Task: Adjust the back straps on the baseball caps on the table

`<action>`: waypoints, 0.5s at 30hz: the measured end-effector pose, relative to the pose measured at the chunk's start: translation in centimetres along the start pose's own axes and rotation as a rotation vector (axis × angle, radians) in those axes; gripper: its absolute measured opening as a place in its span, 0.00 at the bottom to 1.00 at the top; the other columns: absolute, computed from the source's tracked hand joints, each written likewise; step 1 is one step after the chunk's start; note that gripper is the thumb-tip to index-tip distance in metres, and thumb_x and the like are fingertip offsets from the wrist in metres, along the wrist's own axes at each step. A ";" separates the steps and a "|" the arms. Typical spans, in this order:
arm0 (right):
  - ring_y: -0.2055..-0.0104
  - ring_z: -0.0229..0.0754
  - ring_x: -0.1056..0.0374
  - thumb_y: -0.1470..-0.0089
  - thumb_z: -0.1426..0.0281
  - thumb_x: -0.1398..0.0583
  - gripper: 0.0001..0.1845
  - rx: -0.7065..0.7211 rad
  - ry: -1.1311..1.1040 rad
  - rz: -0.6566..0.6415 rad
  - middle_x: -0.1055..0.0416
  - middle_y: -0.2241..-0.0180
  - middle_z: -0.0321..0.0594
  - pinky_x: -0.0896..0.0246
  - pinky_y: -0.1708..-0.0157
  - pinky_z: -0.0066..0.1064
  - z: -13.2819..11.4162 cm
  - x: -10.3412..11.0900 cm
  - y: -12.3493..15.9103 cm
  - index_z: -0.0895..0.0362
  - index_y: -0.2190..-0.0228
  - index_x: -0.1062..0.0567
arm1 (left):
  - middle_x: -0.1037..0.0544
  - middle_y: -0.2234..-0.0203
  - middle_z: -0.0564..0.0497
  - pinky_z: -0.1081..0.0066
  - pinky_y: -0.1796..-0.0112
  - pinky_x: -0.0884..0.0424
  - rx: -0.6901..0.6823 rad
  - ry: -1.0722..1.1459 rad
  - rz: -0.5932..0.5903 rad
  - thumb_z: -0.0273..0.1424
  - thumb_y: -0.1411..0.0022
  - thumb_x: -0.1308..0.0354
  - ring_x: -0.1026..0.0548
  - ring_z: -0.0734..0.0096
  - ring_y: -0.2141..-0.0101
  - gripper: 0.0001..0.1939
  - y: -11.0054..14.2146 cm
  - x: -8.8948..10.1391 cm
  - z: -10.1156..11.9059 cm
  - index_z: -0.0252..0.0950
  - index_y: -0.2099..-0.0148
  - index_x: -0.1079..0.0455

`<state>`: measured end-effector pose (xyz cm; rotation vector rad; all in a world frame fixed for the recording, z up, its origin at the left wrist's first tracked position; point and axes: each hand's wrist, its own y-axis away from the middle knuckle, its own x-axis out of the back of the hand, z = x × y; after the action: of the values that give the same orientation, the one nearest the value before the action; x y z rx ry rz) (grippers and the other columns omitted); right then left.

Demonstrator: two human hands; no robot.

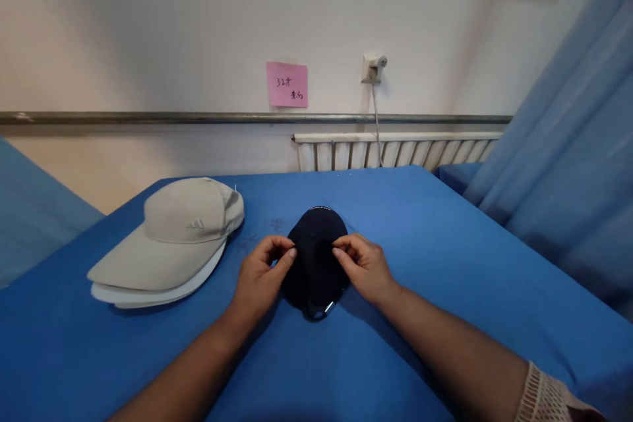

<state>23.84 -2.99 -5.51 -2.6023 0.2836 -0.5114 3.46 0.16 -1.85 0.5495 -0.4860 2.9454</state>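
On the blue-covered table a dark, nearly black cap (316, 267) lies between my two hands. A loop with a small shiny piece shows at its near end, and the dark fabric hides most of its detail. My left hand (262, 277) pinches its left side between thumb and fingers. On the opposite side my right hand (364, 267) pinches the cap the same way. Left of my left hand sits a beige baseball cap (185, 211) with a small logo, its brim toward the near left. Whitish brims (148, 297) stick out from under it.
The blue cover (420, 356) spreads over the table. Behind it are a white wall, a metal rail (222, 118), a radiator (395, 151) and a socket (372, 70) with a cord. A pink note (287, 84) hangs there. Blue curtains (558, 125) flank both sides.
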 end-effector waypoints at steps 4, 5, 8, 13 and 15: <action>0.71 0.36 0.35 0.50 0.72 0.36 0.10 0.023 0.100 -0.140 0.31 0.68 0.35 0.39 0.71 0.29 -0.2 -0.7 0.3 0.53 0.63 0.26 | 0.23 0.67 0.51 0.68 0.64 0.28 0.074 0.117 -0.134 0.35 0.42 0.42 0.25 0.69 0.66 0.07 0.3 -1.2 -0.4 0.37 0.64 0.32; 0.71 0.36 0.36 0.51 0.73 0.36 0.08 0.025 0.139 -0.156 0.32 0.69 0.35 0.40 0.71 0.28 -0.2 -0.9 0.4 0.54 0.66 0.26 | 0.23 0.66 0.50 0.68 0.63 0.27 0.087 0.143 -0.170 0.35 0.42 0.42 0.25 0.68 0.66 0.07 0.4 -1.5 -0.4 0.37 0.64 0.33; 0.73 0.35 0.40 0.51 0.76 0.38 0.09 0.003 0.239 -0.148 0.36 0.74 0.32 0.45 0.74 0.28 -0.1 -1.6 0.6 0.55 0.76 0.34 | 0.22 0.64 0.49 0.66 0.62 0.26 0.101 0.179 -0.240 0.36 0.41 0.42 0.24 0.67 0.64 0.07 0.6 -2.3 -0.3 0.37 0.65 0.33; 0.75 0.35 0.41 0.51 0.77 0.42 0.10 -0.003 0.271 -0.123 0.37 0.76 0.32 0.48 0.74 0.28 -0.1 -2.0 0.4 0.54 0.78 0.37 | 0.23 0.66 0.50 0.67 0.63 0.26 0.064 0.122 -0.202 0.37 0.41 0.42 0.24 0.68 0.65 0.08 0.5 -2.3 -0.2 0.37 0.64 0.32; 0.74 0.35 0.39 0.51 0.77 0.42 0.08 -0.013 0.232 -0.117 0.35 0.76 0.32 0.46 0.74 0.28 -0.4 -1.6 0.3 0.54 0.76 0.35 | 0.23 0.66 0.50 0.68 0.64 0.27 0.030 0.069 -0.152 0.37 0.41 0.42 0.25 0.68 0.66 0.08 0.3 -1.8 -0.2 0.38 0.63 0.31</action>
<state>22.20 -2.99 -5.78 -2.5834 0.2103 -0.8581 5.02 -0.18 -2.75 0.4640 -0.3758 2.8195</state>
